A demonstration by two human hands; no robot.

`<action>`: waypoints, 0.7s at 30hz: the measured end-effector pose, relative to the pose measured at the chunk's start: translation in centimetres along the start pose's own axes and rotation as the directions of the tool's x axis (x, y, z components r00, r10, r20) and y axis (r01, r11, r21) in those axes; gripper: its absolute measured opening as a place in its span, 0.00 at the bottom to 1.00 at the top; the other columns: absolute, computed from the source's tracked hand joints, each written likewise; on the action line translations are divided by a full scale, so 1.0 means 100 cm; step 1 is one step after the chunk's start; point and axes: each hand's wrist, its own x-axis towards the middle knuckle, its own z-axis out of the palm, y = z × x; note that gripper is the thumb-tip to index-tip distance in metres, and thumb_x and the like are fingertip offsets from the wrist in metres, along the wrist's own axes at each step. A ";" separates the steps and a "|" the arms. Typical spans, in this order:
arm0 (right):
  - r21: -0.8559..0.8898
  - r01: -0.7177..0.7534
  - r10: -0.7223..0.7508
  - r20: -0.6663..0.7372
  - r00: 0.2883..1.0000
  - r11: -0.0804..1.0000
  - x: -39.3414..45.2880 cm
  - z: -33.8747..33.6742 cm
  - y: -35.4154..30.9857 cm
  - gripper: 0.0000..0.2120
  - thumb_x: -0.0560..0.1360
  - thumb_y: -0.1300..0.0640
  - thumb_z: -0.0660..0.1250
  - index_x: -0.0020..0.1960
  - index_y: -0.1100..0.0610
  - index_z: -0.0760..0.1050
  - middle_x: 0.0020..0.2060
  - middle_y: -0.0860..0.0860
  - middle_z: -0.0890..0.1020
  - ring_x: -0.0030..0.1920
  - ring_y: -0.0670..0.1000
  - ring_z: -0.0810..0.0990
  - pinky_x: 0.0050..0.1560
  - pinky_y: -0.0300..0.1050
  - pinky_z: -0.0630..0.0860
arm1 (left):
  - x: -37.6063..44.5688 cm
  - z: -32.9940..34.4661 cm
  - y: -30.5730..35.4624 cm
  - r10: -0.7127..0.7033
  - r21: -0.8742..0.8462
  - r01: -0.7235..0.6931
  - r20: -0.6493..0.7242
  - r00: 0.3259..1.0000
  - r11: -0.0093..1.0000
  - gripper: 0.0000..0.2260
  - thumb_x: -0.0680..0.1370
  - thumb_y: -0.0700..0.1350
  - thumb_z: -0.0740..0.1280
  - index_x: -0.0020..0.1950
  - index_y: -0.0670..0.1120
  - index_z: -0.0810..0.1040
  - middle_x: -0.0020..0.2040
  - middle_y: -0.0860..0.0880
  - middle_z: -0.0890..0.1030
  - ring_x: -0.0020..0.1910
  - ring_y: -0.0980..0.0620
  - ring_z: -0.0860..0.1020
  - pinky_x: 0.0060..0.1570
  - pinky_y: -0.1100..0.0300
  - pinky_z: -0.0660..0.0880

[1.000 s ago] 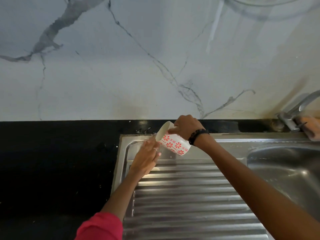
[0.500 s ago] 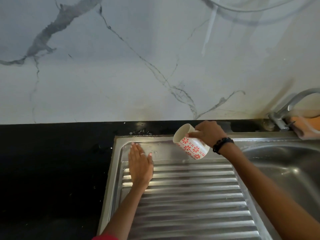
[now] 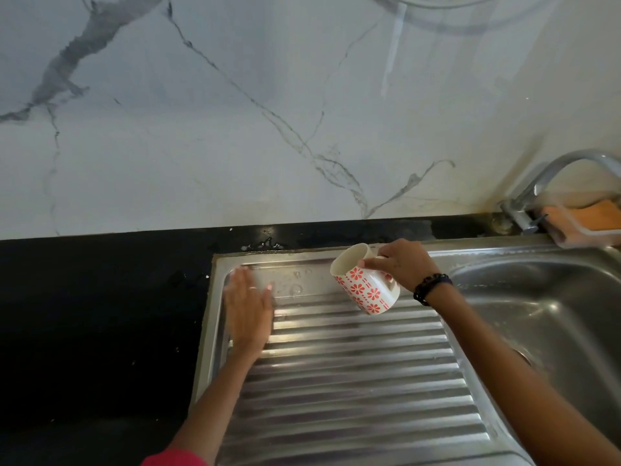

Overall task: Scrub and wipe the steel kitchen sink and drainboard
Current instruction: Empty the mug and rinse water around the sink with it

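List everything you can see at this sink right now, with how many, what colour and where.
mug: one, white with red flowers, tilted above the drainboard's far end
drainboard: one, ribbed steel, centre
sink basin: one, steel, right
tap: one, chrome, far right corner
sponge: one, orange, in a holder beside the tap
countertop: one, black, left
wall: white marble with grey veins, behind
bracelet: one, dark beads, right wrist
left hand: flat on the drainboard's far left corner
right hand: holds the mug
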 end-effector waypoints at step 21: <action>0.097 -0.121 0.129 -0.076 0.989 0.988 -0.047 -0.007 0.046 0.16 0.74 0.48 0.66 0.31 0.53 0.71 0.27 0.47 0.75 0.28 0.43 0.74 0.33 0.33 0.70 | -0.016 -0.012 0.006 0.175 -0.185 -0.161 0.063 0.983 0.970 0.27 0.81 0.57 0.42 0.76 0.44 0.51 0.76 0.48 0.51 0.75 0.52 0.50 0.74 0.52 0.50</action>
